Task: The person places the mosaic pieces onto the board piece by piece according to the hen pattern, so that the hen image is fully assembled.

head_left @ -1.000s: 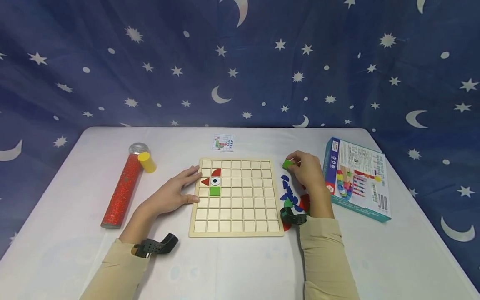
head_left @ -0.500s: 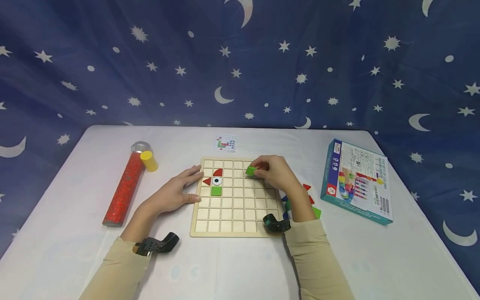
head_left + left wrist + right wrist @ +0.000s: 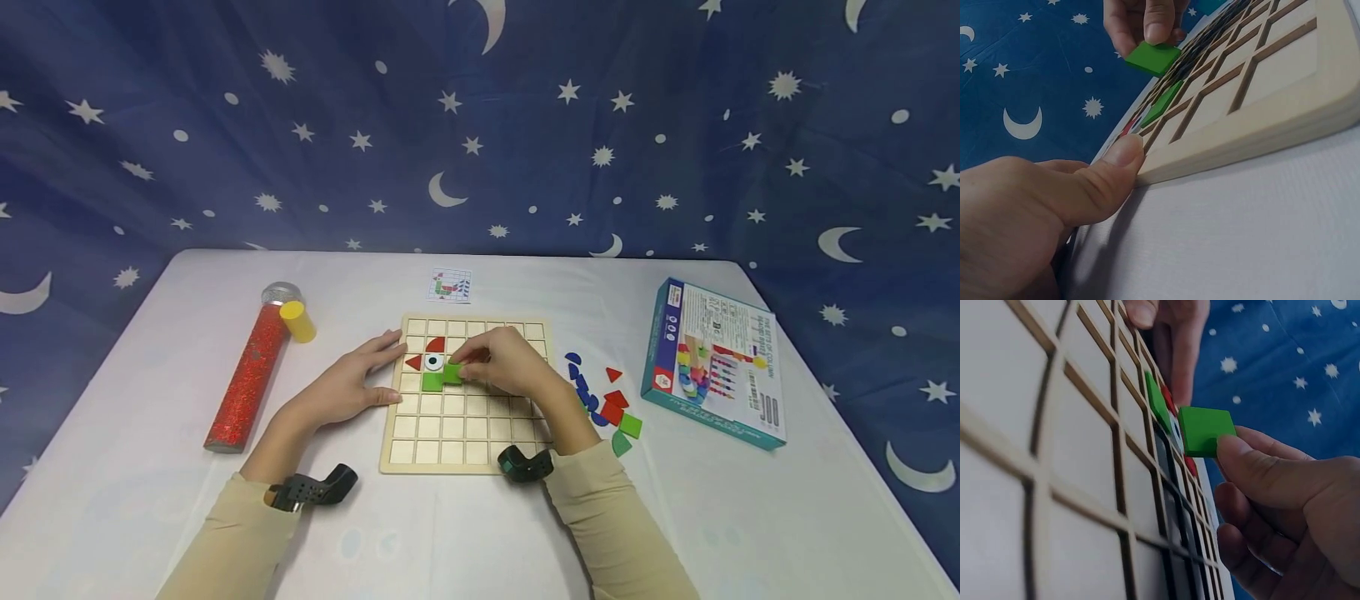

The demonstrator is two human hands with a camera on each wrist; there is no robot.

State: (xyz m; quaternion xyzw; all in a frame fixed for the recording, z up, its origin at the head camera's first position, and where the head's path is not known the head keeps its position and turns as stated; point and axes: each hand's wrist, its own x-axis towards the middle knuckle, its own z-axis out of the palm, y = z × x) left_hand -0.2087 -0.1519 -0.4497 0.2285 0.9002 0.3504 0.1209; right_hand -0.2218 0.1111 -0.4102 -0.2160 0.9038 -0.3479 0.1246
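My right hand (image 3: 506, 362) pinches a green square tile (image 3: 1205, 430) between thumb and fingers, just over the wooden grid board (image 3: 450, 463). In the head view this tile is right of another green square (image 3: 432, 382) that lies in a cell. Above that square are a round white eye tile (image 3: 433, 362) and a red quarter-circle tile (image 3: 436, 343). A red triangle (image 3: 414, 362) sits left of the eye. My left hand (image 3: 341, 389) rests at the board's left edge with fingers extended, its thumb (image 3: 1124, 152) touching the frame.
Right of the board lie blue half-round pieces (image 3: 581, 385), red pieces (image 3: 612, 413) and green ones (image 3: 631, 426). A picture card (image 3: 451, 286) is behind the board. At left are a glittery red tube (image 3: 247, 375) and a yellow cylinder (image 3: 297, 322); at right, a toy box (image 3: 720, 367).
My right hand has carried the green square tile leftward from beside the loose pieces to over the board, near the placed green square. My left hand has stayed at the board's edge.
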